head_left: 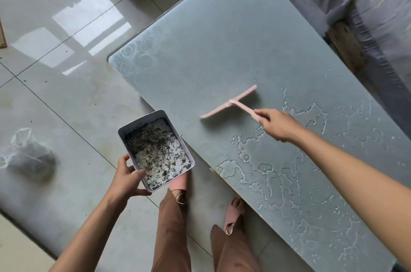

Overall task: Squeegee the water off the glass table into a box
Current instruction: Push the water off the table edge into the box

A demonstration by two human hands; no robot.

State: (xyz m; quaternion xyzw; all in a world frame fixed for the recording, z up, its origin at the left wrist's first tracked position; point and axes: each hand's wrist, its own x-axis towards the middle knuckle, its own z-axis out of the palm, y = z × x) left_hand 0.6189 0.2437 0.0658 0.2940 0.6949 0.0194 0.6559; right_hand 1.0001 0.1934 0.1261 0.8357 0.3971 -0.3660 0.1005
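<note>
Right hand (278,126) reaches out over the glass bench (211,38), its fingers (261,113) clenched round the end of the pink squeegee (231,102) handle. The blade lies on the glass just beyond those fingertips, up & to their left, on a stretch w/o puddles. Water (266,171) sits in ragged pools & beads behind and below the right fingers, some just beside the wrist, the rest spreading toward the bench's near right end.

Left hand (126,179) is off the bench edge, over the tile floor (66,93). Its fingers (138,174) grasp the near short end of a pale rectangular box (188,156), thumb hooked over the rim, the others wrapped underneath. The box's far side is just beside the bench edge; can't tell if it touches. Inside: dark specks in a whitish wet mess. The box is well apart from the blade.

Just right of the left fingers & lower, pink slippers (233,214) on the tiles. Well to the left of those fingers, a clear plastic bag (26,156) w/ dark contents lies on the floor.
</note>
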